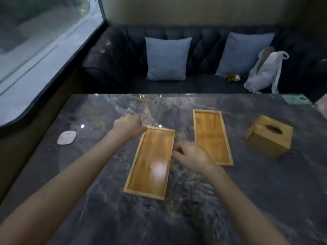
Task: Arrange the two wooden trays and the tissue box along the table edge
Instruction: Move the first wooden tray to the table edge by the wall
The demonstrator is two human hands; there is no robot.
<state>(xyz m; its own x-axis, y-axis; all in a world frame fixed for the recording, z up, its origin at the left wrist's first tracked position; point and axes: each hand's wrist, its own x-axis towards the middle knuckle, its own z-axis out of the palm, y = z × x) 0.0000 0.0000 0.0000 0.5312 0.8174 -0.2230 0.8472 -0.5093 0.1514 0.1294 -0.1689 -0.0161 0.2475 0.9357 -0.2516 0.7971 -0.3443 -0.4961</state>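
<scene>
Two long wooden trays lie on the dark marble table (pixel 194 218). The nearer tray (pixel 150 163) sits in the middle, slightly tilted. My left hand (pixel 128 127) is closed at its far left corner, touching the rim. My right hand (pixel 190 156) rests against the tray's right rim with fingers curled. The second tray (pixel 211 137) lies just right of that hand, lengthwise away from me. A wooden tissue box (pixel 269 136) with an oval opening stands further right, turned at an angle.
A small white flat object (pixel 66 137) lies at the table's left. A green card (pixel 296 99) sits at the far right corner. Behind the table is a dark sofa with two blue cushions (pixel 167 58) and a white bag (pixel 265 71). A window runs along the left.
</scene>
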